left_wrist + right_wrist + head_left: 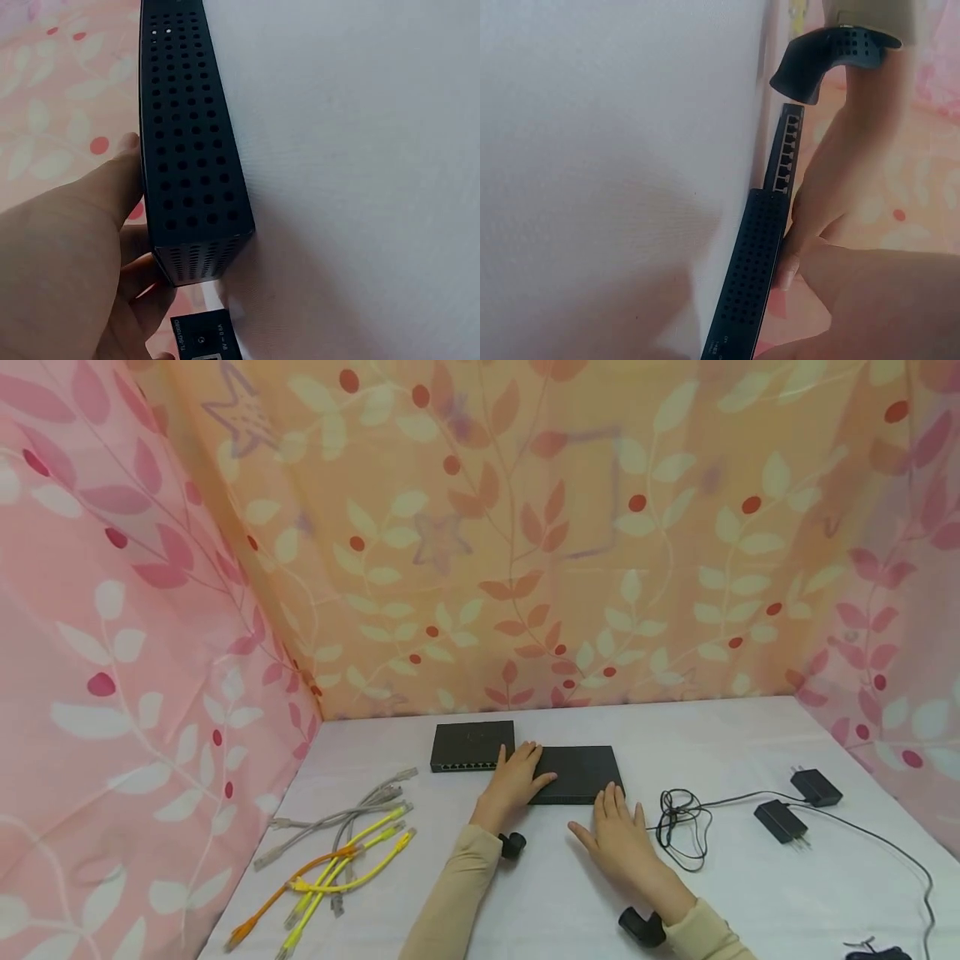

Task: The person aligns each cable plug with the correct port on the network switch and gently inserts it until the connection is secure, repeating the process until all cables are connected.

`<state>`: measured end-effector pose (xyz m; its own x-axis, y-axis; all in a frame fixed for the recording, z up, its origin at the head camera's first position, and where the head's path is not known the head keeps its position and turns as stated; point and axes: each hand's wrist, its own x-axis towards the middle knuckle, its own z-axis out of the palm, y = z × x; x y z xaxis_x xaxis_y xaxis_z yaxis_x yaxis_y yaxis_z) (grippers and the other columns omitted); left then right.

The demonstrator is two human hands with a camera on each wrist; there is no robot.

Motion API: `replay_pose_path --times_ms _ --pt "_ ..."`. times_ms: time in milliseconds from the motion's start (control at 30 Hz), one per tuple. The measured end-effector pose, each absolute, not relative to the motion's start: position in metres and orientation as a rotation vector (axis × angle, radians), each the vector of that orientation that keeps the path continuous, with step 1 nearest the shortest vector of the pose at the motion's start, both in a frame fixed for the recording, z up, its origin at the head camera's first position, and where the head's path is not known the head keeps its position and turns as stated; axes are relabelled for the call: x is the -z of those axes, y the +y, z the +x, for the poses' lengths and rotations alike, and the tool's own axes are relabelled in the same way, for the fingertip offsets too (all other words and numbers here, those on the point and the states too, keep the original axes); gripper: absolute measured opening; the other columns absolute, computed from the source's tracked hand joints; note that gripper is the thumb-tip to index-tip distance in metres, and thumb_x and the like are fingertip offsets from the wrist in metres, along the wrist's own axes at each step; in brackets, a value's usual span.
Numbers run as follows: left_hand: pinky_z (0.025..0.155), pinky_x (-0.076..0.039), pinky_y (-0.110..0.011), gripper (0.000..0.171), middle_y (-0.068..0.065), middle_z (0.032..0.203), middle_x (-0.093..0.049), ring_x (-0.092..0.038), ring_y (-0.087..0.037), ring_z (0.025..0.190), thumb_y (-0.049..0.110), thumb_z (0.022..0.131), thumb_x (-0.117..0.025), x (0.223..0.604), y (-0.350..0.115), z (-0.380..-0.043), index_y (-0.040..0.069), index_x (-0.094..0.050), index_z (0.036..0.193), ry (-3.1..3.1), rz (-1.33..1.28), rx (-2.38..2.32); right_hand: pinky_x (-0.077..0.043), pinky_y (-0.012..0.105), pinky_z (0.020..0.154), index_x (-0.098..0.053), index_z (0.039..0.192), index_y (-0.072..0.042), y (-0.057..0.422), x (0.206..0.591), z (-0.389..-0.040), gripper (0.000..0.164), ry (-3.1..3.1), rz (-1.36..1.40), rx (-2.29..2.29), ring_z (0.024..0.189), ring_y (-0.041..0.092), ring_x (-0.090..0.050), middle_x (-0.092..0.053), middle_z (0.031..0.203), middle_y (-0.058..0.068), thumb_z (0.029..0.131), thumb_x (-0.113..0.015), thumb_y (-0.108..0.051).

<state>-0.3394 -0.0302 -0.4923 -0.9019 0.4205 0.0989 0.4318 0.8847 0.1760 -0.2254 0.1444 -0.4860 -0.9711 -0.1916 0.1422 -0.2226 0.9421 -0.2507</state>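
A flat black network switch [579, 770] lies on the white table, its perforated side [187, 135] filling the left wrist view. My left hand [513, 778] lies along its left edge, fingers extended toward the back and thumb over the top near the front. At its front right corner is my right hand [621, 842], fingers straight with the tips at the casing and thumb spread away. Just left of it sits a second black switch [472, 745] with a row of ports along its front; those ports [787, 154] show beyond the nearer switch in the right wrist view.
Grey, yellow and orange network cables [337, 860] lie in a loose pile at the left. Two black power adapters [782, 822] with thin cords rest at the right, one cord in a tangled coil [682, 827]. Floral curtains [525, 527] enclose the table's back and sides.
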Motion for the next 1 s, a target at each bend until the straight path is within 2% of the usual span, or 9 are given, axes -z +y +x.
replay_pose_path --times_ms 467,700,1000 --pt "0.111 -0.013 -0.054 0.068 -0.007 0.148 -0.033 -0.025 -0.019 0.139 0.055 0.094 -0.037 0.500 -0.024 -0.324 0.009 -0.034 0.143 -2.982 -0.638 0.229 -0.017 0.067 0.101 -0.036 0.128 0.022 0.153 0.484 -0.228 0.077 -2.973 0.304 -0.363 0.131 0.051 -0.024 -0.025 0.138 0.042 0.093 -0.049 -0.045" --pt "0.109 -0.018 -0.055 0.068 -0.010 0.145 -0.038 -0.030 -0.021 0.137 0.055 0.094 -0.038 0.499 -0.022 -0.313 0.006 -0.039 0.140 -2.944 -0.603 0.157 -0.017 0.065 0.102 -0.037 0.127 0.023 0.157 0.486 -0.233 0.075 -2.943 0.291 -0.350 0.130 0.051 -0.026 -0.028 0.136 0.042 0.093 -0.049 -0.043" --pt "0.110 -0.019 -0.052 0.068 -0.009 0.145 -0.038 -0.031 -0.019 0.136 0.057 0.093 -0.037 0.497 -0.017 -0.295 0.007 -0.041 0.139 -2.941 -0.580 0.038 -0.010 0.068 0.102 -0.036 0.128 0.022 0.168 0.489 -0.241 0.075 -2.951 0.272 -0.380 0.131 0.050 -0.024 -0.025 0.138 0.041 0.095 -0.044 -0.044"
